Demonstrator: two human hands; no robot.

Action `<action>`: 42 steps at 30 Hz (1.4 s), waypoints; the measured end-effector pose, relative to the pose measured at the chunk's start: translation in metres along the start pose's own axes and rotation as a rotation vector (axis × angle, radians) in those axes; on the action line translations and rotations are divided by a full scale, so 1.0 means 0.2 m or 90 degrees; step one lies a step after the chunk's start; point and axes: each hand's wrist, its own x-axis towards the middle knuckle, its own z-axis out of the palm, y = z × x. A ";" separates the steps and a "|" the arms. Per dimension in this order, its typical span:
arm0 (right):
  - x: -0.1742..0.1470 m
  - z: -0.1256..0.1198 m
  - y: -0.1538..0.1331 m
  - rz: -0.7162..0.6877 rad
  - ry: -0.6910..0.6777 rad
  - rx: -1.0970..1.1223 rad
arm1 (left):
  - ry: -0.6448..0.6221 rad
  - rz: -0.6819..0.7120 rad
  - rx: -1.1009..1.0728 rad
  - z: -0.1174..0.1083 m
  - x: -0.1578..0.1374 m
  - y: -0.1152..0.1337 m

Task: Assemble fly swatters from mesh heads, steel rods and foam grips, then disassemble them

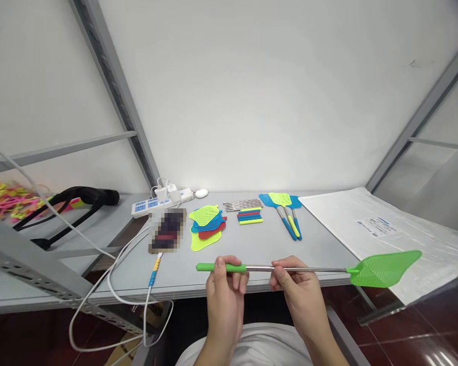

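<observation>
- The grey table (267, 249) runs along the white wall at its far edge.
- A large white package (336, 213) covers its right end, sticking out past the near right corner.
- A green fly swatter (330, 270) is held level along the near edge, its handle to the left and its head to the right, in front of the package. The left hand (226, 287) grasps the green handle; the right hand (299, 290) pinches the metal rod between thumb and fingers.
- Three swatters (279, 199), two blue and one yellow-green, overlap beside the package, heads toward the far edge.
- A power strip (156, 206) lies at the far left corner.
- Loose swatter heads (209, 222), yellow-green, blue and red, are piled left of the table's middle.
- Metal rods (243, 205) lie side by side near the far edge.
- Coloured handles (250, 216) lie just nearside of them.
</observation>
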 end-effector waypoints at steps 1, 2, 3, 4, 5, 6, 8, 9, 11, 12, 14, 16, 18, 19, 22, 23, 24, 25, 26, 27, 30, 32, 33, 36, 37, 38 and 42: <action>0.00 0.00 0.00 0.011 -0.015 -0.002 | 0.003 0.002 0.006 0.00 0.00 0.01; 0.00 -0.01 -0.01 0.020 -0.036 0.006 | 0.012 0.008 0.008 -0.01 0.01 0.02; 0.01 -0.02 -0.02 0.025 -0.054 0.028 | 0.023 0.016 0.006 -0.01 0.01 0.04; 0.02 -0.03 -0.03 0.024 -0.061 0.064 | 0.034 0.023 0.000 -0.02 0.01 0.05; 0.03 -0.05 -0.05 0.018 -0.056 0.109 | 0.044 0.030 -0.006 -0.02 0.01 0.07; 0.04 -0.07 -0.06 0.010 -0.037 0.162 | 0.052 0.038 -0.011 -0.02 0.01 0.09; 0.07 -0.11 -0.11 -0.002 0.020 0.273 | 0.056 0.046 -0.016 -0.02 0.01 0.12; 0.08 -0.13 -0.14 -0.004 0.046 0.322 | 0.056 0.048 -0.018 -0.02 0.02 0.13; 0.10 -0.18 -0.19 -0.003 0.096 0.395 | 0.053 0.044 -0.024 -0.04 0.03 0.15; 0.11 -0.20 -0.21 0.003 0.123 0.411 | 0.053 0.036 -0.027 -0.05 0.04 0.16; 0.13 -0.23 -0.23 0.016 0.186 0.408 | 0.057 0.020 -0.032 -0.06 0.07 0.18; 0.13 -0.22 -0.23 -0.009 0.257 0.371 | 0.068 0.014 -0.034 -0.07 0.08 0.17; 0.12 -0.17 -0.20 -0.062 0.326 0.315 | 0.068 0.017 -0.026 -0.05 0.07 0.14; 0.10 -0.13 -0.18 -0.077 0.352 0.284 | 0.053 0.012 -0.018 -0.04 0.06 0.11; 0.05 0.00 -0.11 -0.038 0.346 0.209 | -0.041 -0.022 0.008 0.01 0.00 0.04; 0.04 0.04 -0.09 -0.031 0.319 0.195 | -0.065 -0.025 0.017 0.03 -0.01 0.02; 0.03 0.06 -0.08 -0.030 0.295 0.184 | -0.074 -0.022 0.027 0.04 -0.02 0.01; 0.02 0.08 -0.08 -0.032 0.274 0.179 | -0.079 -0.018 0.034 0.04 -0.02 0.00; 0.02 0.08 -0.08 -0.035 0.263 0.174 | -0.084 -0.019 0.040 0.04 -0.02 -0.01; 0.02 0.08 -0.09 -0.035 0.260 0.171 | -0.087 -0.023 0.043 0.04 -0.02 -0.01; 0.03 0.06 -0.11 -0.034 0.258 0.174 | -0.096 -0.042 0.040 0.02 0.00 -0.01; 0.03 0.05 -0.11 -0.035 0.252 0.180 | -0.101 -0.048 0.039 0.00 0.01 -0.01; 0.03 0.05 -0.11 -0.034 0.252 0.183 | -0.104 -0.051 0.041 -0.01 0.02 -0.01; 0.03 0.04 -0.08 -0.023 0.233 0.176 | -0.130 -0.065 0.069 -0.03 0.02 -0.02; 0.03 0.04 -0.07 -0.012 0.211 0.166 | -0.148 -0.074 0.083 -0.03 0.02 -0.03; 0.03 0.04 -0.05 0.005 0.180 0.157 | -0.176 -0.088 0.096 -0.03 0.01 -0.05; 0.03 0.01 0.01 0.065 0.110 0.136 | -0.300 -0.166 0.102 0.02 -0.03 -0.14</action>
